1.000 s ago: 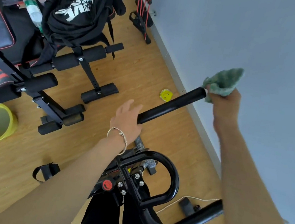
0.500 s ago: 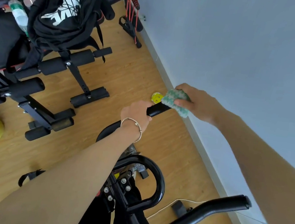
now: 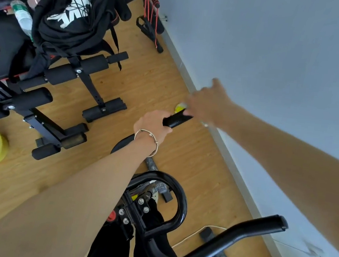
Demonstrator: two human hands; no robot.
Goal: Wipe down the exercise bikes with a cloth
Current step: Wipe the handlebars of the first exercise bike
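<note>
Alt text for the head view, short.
Left hand grips a black bike handlebar; the blurred right hand is at its tip, cloth not discernible. Weight bench and yellow basin stand left on wood floor.

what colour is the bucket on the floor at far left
The bucket is yellow, seen in the head view.

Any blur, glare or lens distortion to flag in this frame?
Head view: the right hand is smeared by motion blur, its grip unreadable; the left hand gripping the handlebar is sharp; light is soft and even, with only faint sheen on the black loop bar; the baseboard reads nearly straight.
</note>
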